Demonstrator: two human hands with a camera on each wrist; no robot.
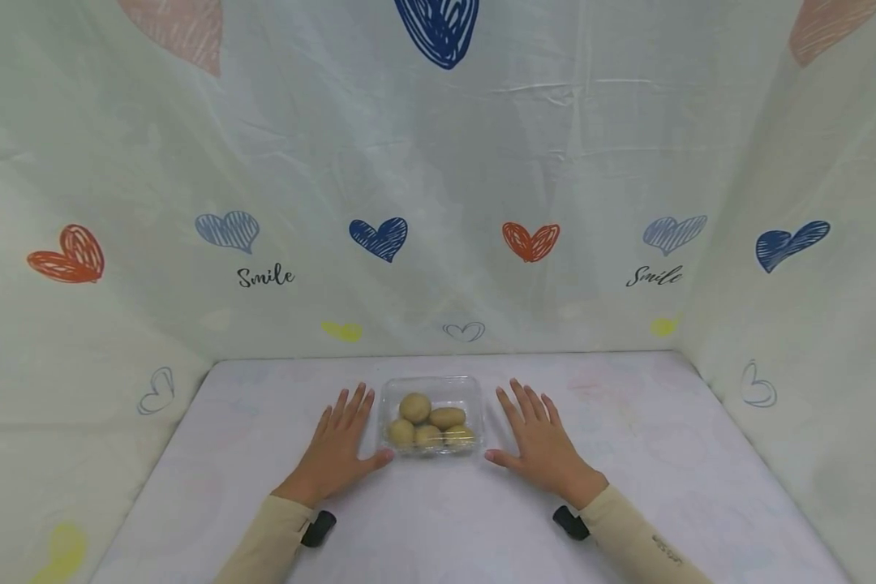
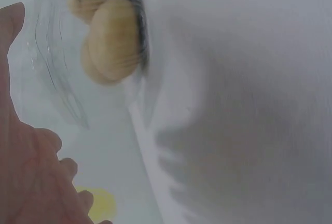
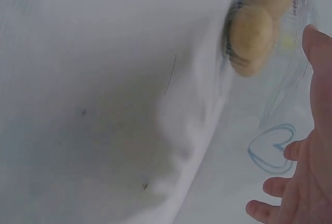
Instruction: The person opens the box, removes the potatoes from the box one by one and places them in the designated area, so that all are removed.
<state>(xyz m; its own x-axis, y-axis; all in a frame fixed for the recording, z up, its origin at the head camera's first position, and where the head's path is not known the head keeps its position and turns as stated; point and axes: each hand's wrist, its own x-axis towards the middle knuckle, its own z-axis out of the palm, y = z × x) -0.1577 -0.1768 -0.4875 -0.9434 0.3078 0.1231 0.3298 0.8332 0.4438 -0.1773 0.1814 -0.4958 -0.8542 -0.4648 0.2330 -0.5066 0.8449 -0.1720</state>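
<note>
A clear plastic box (image 1: 448,391) stands on the white table, with several round, yellowish-brown potatoes (image 1: 414,407) inside it. To its left is my left hand (image 1: 336,454), palm down with straight fingers and the thumb spread toward the box's near corner. My right hand (image 1: 547,450) mirrors it on the other side, fingers extended and thumb pointing at the box. Both wrist views show the potatoes (image 2: 114,40) through the box's clear wall, with each hand's fingers apart from it. Neither hand holds anything.
The white table (image 1: 438,527) carries faint coloured marks. Behind it and along both sides hangs a pale curtain (image 1: 438,178) printed with hearts and the word Smile. A dark device (image 1: 319,529) is worn at the left wrist and another (image 1: 571,523) at the right.
</note>
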